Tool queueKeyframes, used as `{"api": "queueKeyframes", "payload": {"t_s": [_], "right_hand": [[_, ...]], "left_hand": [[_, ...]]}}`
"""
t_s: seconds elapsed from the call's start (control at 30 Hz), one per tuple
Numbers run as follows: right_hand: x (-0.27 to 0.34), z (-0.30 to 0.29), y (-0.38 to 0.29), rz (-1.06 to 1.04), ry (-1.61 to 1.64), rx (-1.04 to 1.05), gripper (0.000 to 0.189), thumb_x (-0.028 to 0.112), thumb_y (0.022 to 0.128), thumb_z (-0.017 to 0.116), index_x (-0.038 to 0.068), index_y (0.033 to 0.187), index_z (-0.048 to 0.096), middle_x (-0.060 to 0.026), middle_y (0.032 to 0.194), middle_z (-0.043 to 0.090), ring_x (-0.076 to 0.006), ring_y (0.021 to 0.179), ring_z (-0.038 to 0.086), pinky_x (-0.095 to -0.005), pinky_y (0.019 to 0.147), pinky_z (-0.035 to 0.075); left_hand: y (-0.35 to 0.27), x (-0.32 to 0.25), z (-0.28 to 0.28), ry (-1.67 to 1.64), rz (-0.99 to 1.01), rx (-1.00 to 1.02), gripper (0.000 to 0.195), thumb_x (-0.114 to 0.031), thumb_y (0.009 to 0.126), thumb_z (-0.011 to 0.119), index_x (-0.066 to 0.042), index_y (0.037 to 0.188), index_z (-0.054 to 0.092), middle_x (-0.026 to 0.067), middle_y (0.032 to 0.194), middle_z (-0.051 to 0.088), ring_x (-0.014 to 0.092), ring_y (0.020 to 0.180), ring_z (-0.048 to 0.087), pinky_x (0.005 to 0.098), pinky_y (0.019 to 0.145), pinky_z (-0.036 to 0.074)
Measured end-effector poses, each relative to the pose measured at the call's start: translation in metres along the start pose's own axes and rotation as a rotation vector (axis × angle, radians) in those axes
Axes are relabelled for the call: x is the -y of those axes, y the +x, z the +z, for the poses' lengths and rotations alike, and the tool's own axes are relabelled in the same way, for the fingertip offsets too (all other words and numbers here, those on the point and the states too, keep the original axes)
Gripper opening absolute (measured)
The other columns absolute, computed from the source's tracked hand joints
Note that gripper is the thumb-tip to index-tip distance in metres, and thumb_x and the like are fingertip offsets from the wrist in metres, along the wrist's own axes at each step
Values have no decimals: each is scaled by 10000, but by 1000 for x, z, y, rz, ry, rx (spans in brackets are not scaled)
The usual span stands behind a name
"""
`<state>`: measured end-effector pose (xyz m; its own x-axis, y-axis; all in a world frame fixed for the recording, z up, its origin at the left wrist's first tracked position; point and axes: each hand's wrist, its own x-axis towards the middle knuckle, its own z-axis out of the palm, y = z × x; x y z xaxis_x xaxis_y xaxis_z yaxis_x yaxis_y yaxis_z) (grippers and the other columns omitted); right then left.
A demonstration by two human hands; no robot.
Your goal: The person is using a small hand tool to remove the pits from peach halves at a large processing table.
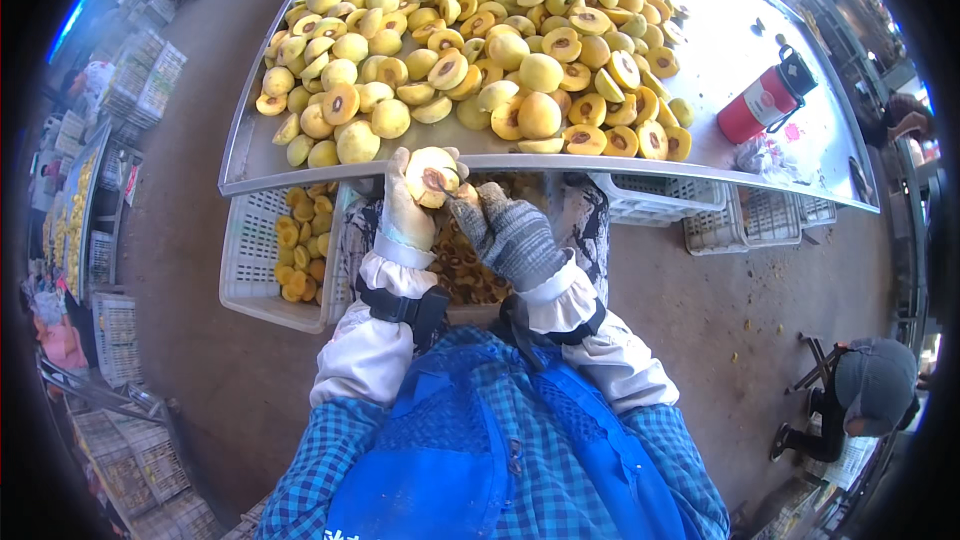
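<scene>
My left hand [411,199], in a pale glove, holds a halved yellow stone fruit [432,177] with its cut face and brown centre showing, just off the near edge of the metal table [480,163]. My right hand [510,229], in a grey knitted glove, grips a small tool whose thin dark tip [444,190] touches the fruit's centre; the fingers hide most of it. A large heap of halved yellow fruit [540,73] lies on the table beyond both hands. Below them, between the knees, is a container of brown pits or scraps [469,274], partly hidden by my arms.
A white plastic crate [270,307] with yellow fruit halves stands under the table at left; more white crates [660,199] are at right. A red bottle [765,101] and a crumpled plastic bag [765,157] rest on the table's right side. A person [874,390] sits low at the far right.
</scene>
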<state>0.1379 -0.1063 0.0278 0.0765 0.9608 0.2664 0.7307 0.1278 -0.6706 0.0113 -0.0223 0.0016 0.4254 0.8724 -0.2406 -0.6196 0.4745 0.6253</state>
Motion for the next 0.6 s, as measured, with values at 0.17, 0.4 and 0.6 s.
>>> {"api": "queueKeyframes", "payload": {"t_s": [0.17, 0.4, 0.6], "right_hand": [[-5, 12, -3, 38, -93, 71, 299, 328, 868, 527, 39, 795, 509, -197, 564, 553, -377, 509, 557, -465, 463, 425], [-15, 24, -12, -32, 133, 73, 269, 263, 885, 505, -5, 874, 524, -239, 602, 537, -412, 558, 547, -483, 481, 408], [-14, 25, -17, 102, 43, 140, 306, 313, 881, 504, 11, 838, 512, -229, 582, 534, -407, 545, 544, -489, 483, 413]], "left_hand": [[-3, 16, -4, 112, 73, 11, 597, -507, 873, 353, 34, 1019, 559, 194, 792, 620, 280, 718, 609, 376, 677, 510], [-17, 28, 1, 135, 181, -79, 524, -470, 908, 338, 1, 986, 553, 136, 769, 606, 212, 695, 588, 294, 645, 494], [-18, 42, -5, 194, 332, -113, 396, -360, 919, 395, -1, 997, 544, 106, 837, 596, 195, 720, 585, 291, 677, 491]]}}
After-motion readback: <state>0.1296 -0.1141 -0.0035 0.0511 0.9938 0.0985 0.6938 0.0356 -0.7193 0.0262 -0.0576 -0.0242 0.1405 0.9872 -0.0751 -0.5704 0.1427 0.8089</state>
